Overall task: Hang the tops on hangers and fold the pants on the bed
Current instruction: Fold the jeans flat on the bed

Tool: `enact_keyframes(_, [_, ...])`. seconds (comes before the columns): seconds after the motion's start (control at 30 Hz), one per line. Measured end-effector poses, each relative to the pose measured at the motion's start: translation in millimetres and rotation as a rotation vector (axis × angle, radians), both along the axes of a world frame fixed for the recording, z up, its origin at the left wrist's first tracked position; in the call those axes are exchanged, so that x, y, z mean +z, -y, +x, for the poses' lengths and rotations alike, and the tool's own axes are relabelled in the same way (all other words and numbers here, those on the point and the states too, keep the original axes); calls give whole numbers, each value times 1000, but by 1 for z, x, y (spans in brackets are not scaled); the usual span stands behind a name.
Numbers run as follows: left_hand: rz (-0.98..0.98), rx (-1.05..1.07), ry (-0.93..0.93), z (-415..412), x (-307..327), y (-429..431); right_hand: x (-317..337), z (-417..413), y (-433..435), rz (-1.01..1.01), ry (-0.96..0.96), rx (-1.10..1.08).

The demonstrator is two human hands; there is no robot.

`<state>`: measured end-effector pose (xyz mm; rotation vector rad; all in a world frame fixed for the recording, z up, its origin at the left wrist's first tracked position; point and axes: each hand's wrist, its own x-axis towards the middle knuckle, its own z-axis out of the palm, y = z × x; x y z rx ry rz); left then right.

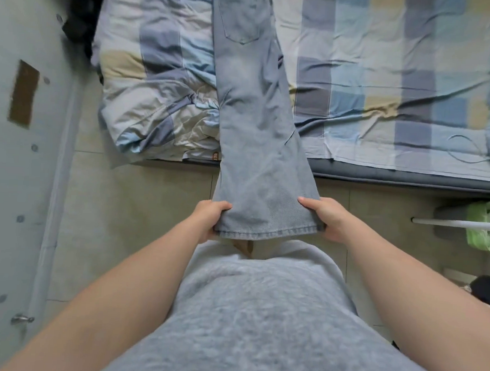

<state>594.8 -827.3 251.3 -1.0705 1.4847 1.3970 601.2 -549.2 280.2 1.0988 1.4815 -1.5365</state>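
Observation:
Light blue jeans (250,106) lie lengthwise across the bed (385,79), legs stacked one on the other, back pocket up at the far end. The leg ends reach past the bed's front edge and hang over the floor. My left hand (209,219) grips the left corner of the hem. My right hand (326,218) grips the right corner, thumb on top. No tops or hangers are in view.
A crumpled checked duvet (158,76) is heaped on the bed's left side. A grey door or wall (17,173) runs along the left. At the right stand a white rail (457,223) and a green bag (488,226). Tiled floor (139,222) lies between me and the bed.

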Motion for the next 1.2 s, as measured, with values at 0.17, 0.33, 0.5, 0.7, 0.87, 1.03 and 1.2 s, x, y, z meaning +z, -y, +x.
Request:
enact_keyframes(0.17, [-36, 30, -65, 22, 23, 7, 17, 37, 10, 40, -29, -103])
enact_keyframes(0.33, [-91, 71, -127, 67, 37, 15, 29, 83, 24, 50, -60, -120])
enact_keyframes(0.5, [-138, 122, -103, 143, 40, 28, 28, 156, 38, -10, -38, -128])
enact_keyframes(0.7, [-163, 57, -8, 222, 45, 43, 19, 242, 41, -83, 70, -112])
enact_keyframes(0.87, [-153, 22, 61, 248, 50, 55, 18, 275, 43, -160, 142, -118])
enact_keyframes(1.03, [-132, 54, 34, 234, 57, 49, 25, 258, 40, -156, 84, -170])
enact_keyframes(1.2, [-46, 131, -7, 192, 73, 37, 36, 214, 31, -134, 8, -215])
